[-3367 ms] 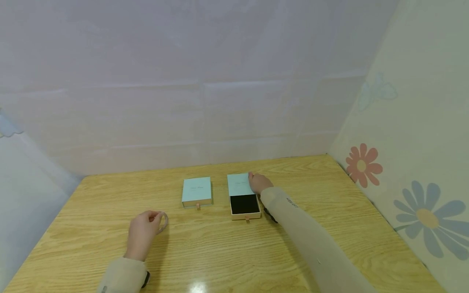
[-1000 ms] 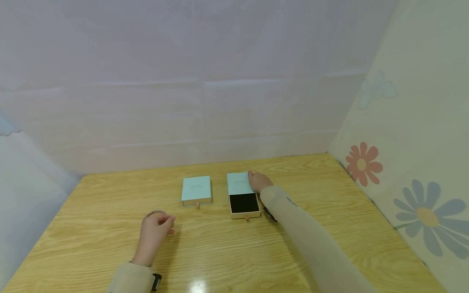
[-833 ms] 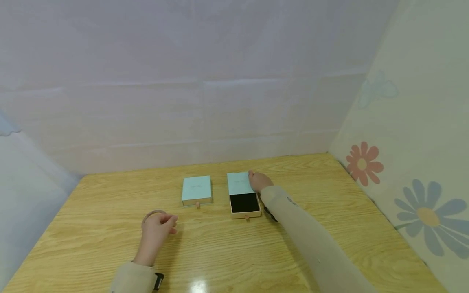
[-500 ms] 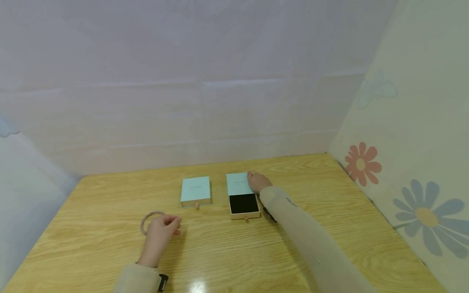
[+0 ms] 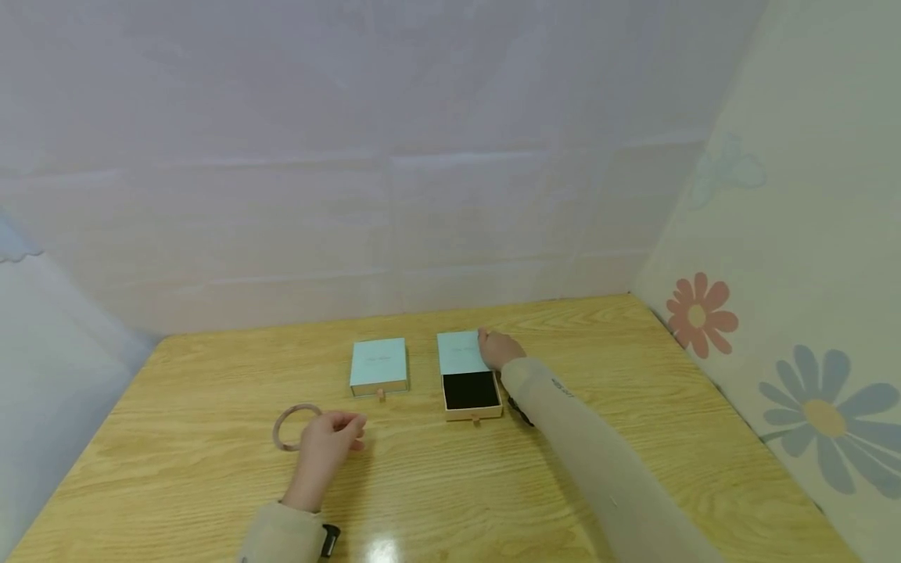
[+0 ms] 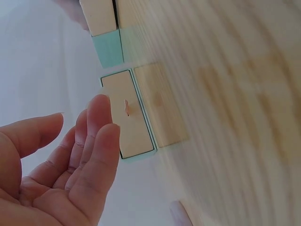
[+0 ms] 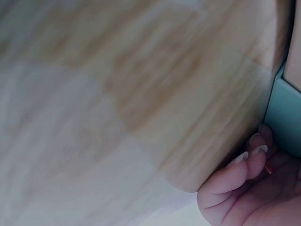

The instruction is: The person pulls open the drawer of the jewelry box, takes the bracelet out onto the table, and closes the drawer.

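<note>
My left hand [image 5: 325, 438] hovers over the table with nothing in it; the left wrist view shows thumb and fingers apart. Just left of it a pinkish bangle [image 5: 276, 430] lies flat on the wood. My right hand [image 5: 501, 349] holds the right side of a pale blue drawer-style jewelry box [image 5: 459, 353], its thumb at the top edge. In the right wrist view the curled fingers [image 7: 230, 176] meet the side of the box. The black-lined drawer [image 5: 470, 390] is pulled out toward me, with nothing seen inside.
A second pale blue jewelry box [image 5: 378, 362], closed, with a small pull tab in front, stands left of the first. Both are on a wooden table [image 5: 436, 485]. A pale cloth wall [image 5: 394, 234] rises behind, and a flower-printed one stands at the right.
The left hand held the bangle at first; it has set it down, let go and moved right. The right hand and both boxes have stayed in place.
</note>
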`<state>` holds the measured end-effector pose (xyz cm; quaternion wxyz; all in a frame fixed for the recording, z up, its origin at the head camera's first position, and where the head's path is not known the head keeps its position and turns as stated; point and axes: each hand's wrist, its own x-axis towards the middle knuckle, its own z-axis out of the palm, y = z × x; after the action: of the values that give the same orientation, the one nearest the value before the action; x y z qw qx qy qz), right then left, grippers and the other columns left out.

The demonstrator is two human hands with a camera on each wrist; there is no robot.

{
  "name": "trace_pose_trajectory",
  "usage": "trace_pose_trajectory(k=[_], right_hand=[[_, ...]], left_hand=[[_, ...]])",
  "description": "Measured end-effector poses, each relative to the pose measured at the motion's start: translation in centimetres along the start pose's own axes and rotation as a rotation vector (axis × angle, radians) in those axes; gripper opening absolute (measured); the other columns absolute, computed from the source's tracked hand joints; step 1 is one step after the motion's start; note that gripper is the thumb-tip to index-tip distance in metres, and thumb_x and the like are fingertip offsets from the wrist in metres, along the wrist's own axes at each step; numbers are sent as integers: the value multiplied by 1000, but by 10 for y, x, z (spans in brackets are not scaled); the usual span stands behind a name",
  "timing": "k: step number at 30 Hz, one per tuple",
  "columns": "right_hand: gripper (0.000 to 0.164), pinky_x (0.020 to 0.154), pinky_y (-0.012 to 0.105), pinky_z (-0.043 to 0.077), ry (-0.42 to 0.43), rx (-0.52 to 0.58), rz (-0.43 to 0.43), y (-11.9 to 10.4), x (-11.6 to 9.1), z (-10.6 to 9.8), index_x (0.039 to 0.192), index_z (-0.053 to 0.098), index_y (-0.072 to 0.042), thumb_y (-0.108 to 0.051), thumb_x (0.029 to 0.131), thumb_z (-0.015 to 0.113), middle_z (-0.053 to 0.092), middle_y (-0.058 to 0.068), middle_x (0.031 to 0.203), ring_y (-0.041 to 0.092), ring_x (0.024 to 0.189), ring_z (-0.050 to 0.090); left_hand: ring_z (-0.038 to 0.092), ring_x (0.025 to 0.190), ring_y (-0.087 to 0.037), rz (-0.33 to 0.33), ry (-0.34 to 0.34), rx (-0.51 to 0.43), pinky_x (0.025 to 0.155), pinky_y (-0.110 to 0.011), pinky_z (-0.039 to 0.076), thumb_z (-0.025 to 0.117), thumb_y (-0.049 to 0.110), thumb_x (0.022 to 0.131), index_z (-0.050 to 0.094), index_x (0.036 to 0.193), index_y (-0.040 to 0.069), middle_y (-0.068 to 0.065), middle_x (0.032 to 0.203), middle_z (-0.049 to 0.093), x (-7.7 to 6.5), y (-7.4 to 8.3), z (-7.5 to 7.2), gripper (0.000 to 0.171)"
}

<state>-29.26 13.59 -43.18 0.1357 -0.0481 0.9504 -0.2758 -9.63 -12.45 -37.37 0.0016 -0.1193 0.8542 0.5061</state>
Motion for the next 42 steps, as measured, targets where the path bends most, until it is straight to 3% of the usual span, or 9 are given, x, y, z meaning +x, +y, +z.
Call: trace_pose_trajectory(k=[9,16,27,42], right_hand=[[68,66,38,43,-7,3,4,1,0,-1,54,43,-10,-37,108,14,34,3,49,17,46,30],[67,72,40,44,-10,5,4,0,-1,-2,57,45,-10,-39,108,13,37,5,53,18,49,33],[67,62,37,42,-15,23,0,0,0,-1,54,43,-10,-38,108,15,34,2,48,17,45,30],[67,68,38,43,-32,35,11,-1,-1,-3,57,44,-10,-40,108,13,36,4,51,17,47,32]], left_hand=[[67,72,-23,3,-14,-18,71,-38,58,58,10,98,65,108,-13,-19,91,67,-1,5,6,26],[67,70,-24,22,-18,-32,69,-39,59,59,8,97,65,105,-15,-19,87,67,-2,5,11,25],[67,68,-23,45,-22,6,68,-40,57,61,10,97,68,103,-12,-15,85,68,-5,6,13,23],[67,70,-25,47,-69,-19,73,-42,57,61,10,96,66,102,-12,-14,85,67,-9,11,22,24]])
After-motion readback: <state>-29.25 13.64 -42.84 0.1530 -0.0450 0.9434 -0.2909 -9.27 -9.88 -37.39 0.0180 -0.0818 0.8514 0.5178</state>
